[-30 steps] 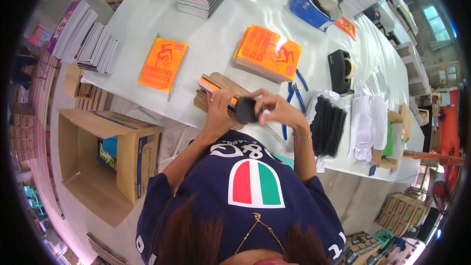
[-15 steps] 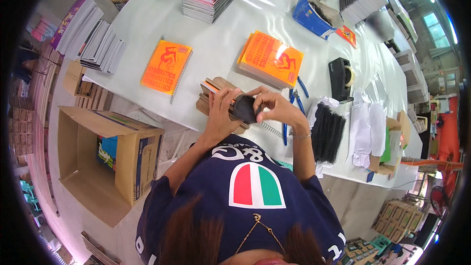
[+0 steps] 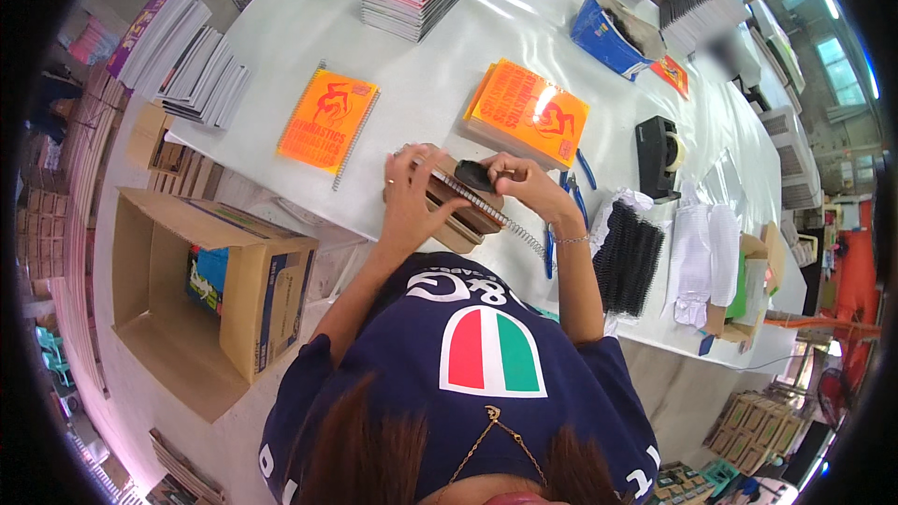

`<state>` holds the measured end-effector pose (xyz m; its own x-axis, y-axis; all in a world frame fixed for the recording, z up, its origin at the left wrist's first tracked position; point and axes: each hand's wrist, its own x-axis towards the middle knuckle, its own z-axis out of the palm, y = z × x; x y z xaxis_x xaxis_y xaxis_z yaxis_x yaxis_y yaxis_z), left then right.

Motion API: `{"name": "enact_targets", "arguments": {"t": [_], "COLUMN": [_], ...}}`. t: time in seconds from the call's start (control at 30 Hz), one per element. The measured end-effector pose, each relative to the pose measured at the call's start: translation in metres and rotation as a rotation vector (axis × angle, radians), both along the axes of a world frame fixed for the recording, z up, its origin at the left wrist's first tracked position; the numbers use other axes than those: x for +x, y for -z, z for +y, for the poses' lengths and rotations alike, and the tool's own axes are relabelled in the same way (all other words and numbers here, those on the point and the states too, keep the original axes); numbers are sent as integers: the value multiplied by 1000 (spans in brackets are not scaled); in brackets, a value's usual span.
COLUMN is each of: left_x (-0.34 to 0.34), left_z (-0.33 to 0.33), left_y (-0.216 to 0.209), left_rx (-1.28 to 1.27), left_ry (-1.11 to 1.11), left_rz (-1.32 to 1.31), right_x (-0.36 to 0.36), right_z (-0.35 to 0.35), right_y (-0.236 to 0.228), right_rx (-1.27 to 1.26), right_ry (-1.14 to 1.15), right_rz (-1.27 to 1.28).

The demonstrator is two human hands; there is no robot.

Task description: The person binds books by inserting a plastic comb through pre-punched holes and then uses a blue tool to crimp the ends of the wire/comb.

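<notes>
In front of my body, a notebook (image 3: pixel 481 215) with brown board stands in a brown wooden holder (image 3: pixel 452 236). A metal spiral coil (image 3: pixel 477 198) runs along its edge, and the loose end trails out past the right side. My left hand (image 3: pixel 410 198) grips the notebook's left part, fingers over the far side and thumb on the near side by the coil. Pinched in my right hand (image 3: pixel 529 189) is a dark, rounded pad-like piece (image 3: pixel 475 175), just beyond the coil; its exact kind cannot be made out.
Blue-handled pliers (image 3: pixel 577 189) lie right of my hand. An orange spiral notebook (image 3: pixel 327 122) and a stack of orange notebooks (image 3: pixel 528 114) lie beyond. Black coils (image 3: pixel 629 257) and a tape dispenser (image 3: pixel 658 159) are at right. An open cardboard box (image 3: pixel 210 290) stands left.
The dark piece has moved away from me, off the notebook's edge, uncovering the coil along it. My left hand has shifted slightly left, and the view has shifted a little.
</notes>
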<state>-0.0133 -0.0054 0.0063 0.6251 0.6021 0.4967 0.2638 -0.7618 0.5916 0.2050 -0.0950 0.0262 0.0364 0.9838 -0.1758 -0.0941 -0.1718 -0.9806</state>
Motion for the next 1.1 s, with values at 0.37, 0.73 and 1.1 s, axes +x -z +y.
{"name": "enact_targets", "arguments": {"t": [0.37,0.73,1.1], "left_x": [-9,-13,-17], "left_z": [51,64,74], "left_y": [30,20,20], "left_rx": [-525,-887,-1016], "left_ry": [148,220,364], "left_rz": [-189,-303,-353], "right_x": [-13,-13,-5], "right_z": [17,26,54], "right_y": [-36,-40,-6], "right_rx": [57,104,-141], "right_ry": [-234,-251,-116], "right_rz": [-237,-156,-310]}}
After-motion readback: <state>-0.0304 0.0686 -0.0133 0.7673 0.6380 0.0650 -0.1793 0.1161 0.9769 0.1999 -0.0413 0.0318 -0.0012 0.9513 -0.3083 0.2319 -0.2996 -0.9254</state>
